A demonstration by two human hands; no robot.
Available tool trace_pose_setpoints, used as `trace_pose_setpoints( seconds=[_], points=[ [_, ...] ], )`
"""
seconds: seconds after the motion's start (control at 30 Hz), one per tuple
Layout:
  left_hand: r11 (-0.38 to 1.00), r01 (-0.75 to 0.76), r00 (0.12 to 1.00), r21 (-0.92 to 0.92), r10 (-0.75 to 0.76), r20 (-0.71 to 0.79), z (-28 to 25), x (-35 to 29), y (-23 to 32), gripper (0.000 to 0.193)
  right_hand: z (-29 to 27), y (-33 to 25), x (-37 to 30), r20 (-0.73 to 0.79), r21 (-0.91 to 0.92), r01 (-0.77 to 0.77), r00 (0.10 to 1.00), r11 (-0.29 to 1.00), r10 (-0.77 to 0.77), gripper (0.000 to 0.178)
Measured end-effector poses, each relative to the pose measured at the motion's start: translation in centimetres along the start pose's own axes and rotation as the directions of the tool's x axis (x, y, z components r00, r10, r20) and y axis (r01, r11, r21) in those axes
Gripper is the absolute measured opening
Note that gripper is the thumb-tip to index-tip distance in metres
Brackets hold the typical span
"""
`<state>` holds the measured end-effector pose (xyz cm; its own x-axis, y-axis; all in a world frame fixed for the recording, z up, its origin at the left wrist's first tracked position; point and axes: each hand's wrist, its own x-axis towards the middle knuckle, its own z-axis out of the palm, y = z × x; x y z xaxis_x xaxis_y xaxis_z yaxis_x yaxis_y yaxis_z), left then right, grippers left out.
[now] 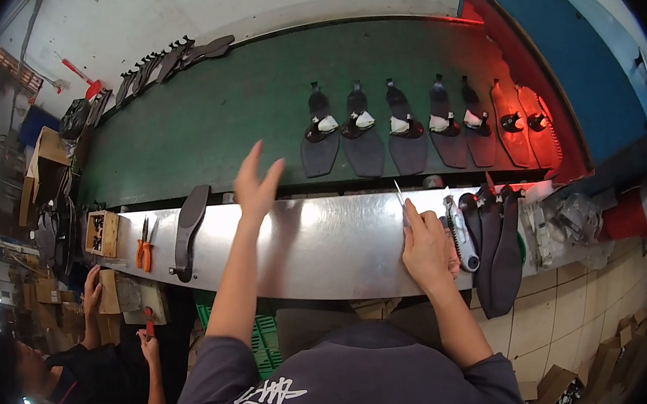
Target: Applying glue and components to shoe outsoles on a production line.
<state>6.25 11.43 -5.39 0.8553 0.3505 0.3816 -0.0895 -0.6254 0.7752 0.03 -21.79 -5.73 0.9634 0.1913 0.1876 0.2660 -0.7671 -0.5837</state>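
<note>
The left hand point(255, 188) was held out with fingers parted and nothing gripped, seen against the near edge of the green belt point(213, 133); whether the belt was touched could not be told. In the right hand point(424, 247), over the metal tabletop point(327, 241), a slim tool point(399, 192) was grasped, its pointed end directed toward the belt. Reach to the right was crowded: a white cutter point(469, 239) was placed just beside that hand, a pink thing point(453, 260) was partly covered by it, and dark stacked soles point(503, 266) were set beyond the cutter, overhanging the near edge. On the belt a row of soles point(364, 153) was laid out, the rightmost lit red beside the blue machine point(567, 62). To the left, a lone sole point(191, 228) was laid across the tabletop, between the left forearm and the orange-handled pliers point(145, 253); a wooden box point(102, 233) was placed farther left. Below the box, a red-handled tool point(148, 320) was held by a co-worker point(108, 372).
</note>
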Motion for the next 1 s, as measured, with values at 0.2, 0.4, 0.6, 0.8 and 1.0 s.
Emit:
trace_pose_setpoints(
  seconds=[0.2, 0.4, 0.6, 0.8, 1.0],
  points=[
    [0.94, -0.106, 0.994, 0.325, 0.105, 0.021, 10.4, 6.3, -3.9, 0.042, -0.4, -0.9, -0.1, 0.008, -0.065, 0.089, 0.996, 0.994, -0.089, 0.045],
    [0.943, -0.03, 0.997, 0.331, 0.005, 0.077, 10.2, 2.7, -1.9, 0.033, -1.3, -1.3, -0.3, -0.07, -0.037, 0.103, 0.992, 0.994, -0.105, 0.051],
    [0.921, -0.175, 0.977, 0.349, 0.205, -0.051, 10.9, 2.5, -1.7, 0.032, -3.9, -4.0, -0.7, -0.355, 0.021, 0.198, 0.918, 0.98, -0.178, 0.047],
    [0.956, -0.033, 0.998, 0.291, 0.049, -0.048, 10.5, 2.5, -1.2, 0.036, -4.5, -4.7, -2.7, -0.335, 0.123, 0.223, 0.927, 0.967, -0.171, 0.043],
    [0.954, -0.042, 0.993, 0.295, 0.072, -0.092, 10.9, 2.3, -1.8, 0.03, -5.1, -5.2, -4.1, -0.333, 0.152, 0.235, 0.927, 0.96, -0.174, 0.041]
  ],
)
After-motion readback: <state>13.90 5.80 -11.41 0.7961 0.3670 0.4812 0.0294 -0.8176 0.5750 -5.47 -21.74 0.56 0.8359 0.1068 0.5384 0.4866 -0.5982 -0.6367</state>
